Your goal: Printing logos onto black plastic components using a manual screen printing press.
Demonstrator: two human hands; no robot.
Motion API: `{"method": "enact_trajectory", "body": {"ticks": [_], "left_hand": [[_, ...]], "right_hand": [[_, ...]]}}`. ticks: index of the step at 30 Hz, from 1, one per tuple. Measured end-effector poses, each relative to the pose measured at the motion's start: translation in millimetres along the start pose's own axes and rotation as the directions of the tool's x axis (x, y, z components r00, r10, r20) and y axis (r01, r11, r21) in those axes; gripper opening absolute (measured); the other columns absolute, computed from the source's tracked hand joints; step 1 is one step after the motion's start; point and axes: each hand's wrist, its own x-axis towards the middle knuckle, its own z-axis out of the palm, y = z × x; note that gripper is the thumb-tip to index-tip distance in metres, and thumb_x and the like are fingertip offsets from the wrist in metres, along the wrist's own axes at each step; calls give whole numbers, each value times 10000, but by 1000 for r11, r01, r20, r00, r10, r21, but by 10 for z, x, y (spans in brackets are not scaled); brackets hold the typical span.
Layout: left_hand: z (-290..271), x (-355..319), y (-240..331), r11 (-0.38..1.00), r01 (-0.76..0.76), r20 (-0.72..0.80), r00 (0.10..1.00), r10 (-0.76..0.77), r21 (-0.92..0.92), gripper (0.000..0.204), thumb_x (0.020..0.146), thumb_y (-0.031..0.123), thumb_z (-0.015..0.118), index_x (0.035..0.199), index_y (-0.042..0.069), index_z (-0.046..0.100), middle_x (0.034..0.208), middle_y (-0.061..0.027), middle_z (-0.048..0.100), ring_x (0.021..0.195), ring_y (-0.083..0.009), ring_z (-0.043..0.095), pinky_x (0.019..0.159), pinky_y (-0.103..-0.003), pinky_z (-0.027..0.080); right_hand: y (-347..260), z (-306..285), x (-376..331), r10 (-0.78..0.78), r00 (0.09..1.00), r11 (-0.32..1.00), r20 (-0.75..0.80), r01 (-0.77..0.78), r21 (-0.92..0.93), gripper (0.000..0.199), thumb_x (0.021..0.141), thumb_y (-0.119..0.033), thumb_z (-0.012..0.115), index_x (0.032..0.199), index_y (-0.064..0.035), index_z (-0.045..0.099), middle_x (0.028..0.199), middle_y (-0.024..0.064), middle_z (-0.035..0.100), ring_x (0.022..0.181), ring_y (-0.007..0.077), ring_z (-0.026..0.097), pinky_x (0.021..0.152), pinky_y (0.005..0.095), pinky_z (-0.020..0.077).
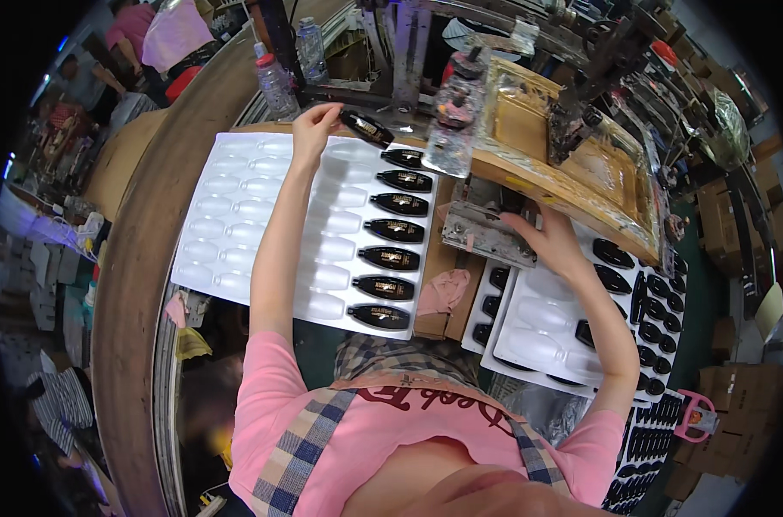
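Observation:
My left hand pinches one end of a glossy black bottle with gold print. It holds the bottle tilted above the far end of a white moulded tray. Along the tray's right side lies a column of similar black bottles; many other hollows show bare white. My right hand reaches to a grey metal fixture under a wooden-framed printing screen. Its thumb lies over the fixture beside something dark, while the screen's edge hides most of the other fingers.
At right, more white trays carry black bottles. A pink cloth lies between the trays. Clear jars stand at the back left beside the press's metal posts. A curved wooden table edge runs along the left. People work farther off.

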Motion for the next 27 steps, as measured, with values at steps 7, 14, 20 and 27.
{"method": "enact_trajectory", "body": {"ticks": [7, 14, 20, 27], "left_hand": [[-376, 43, -846, 993, 54, -303, 953, -19, 109, 185, 805, 100, 558, 877, -64, 605, 787, -115, 617, 690, -155, 599, 576, -247, 510], [-359, -64, -849, 717, 21, -185, 971, 152, 697, 201, 748, 164, 588, 831, -12, 637, 756, -151, 623, 694, -299, 599, 655, -342, 452], [-373, -68, -703, 526, -228, -41, 892, 449, 819, 212, 730, 134, 587, 901, 11, 609, 819, -136, 600, 801, -278, 538, 707, -380, 412], [446, -456, 42, 502, -580, 360, 806, 471, 642, 290, 759, 121, 544, 1030, 20, 534, 1016, -152, 565, 986, -289, 511, 853, -382, 389]], "right_hand": [[-124, -515, -639, 143, 987, 974, -72, -153, -169, 562, 791, -258, 578, 1206, 48, 353, 1186, 237, 429, 1077, 336, 448, 918, 365, 336], [-254, -551, -1651, 491, 867, 696, -89, -452, -557, 616, 749, -238, 612, 1240, 20, 343, 1276, 280, 312, 1071, 400, 423, 866, 395, 382], [-158, -702, -1858, 396, 918, 675, -37, -317, -666, 528, 664, -148, 672, 1131, 5, 479, 1053, 169, 498, 955, 334, 490, 814, 367, 392], [-128, -866, -1721, 402, 853, 813, -332, -500, -300, 405, 701, -125, 673, 1034, 4, 483, 863, 130, 557, 536, 160, 465, 522, 267, 394]]}}
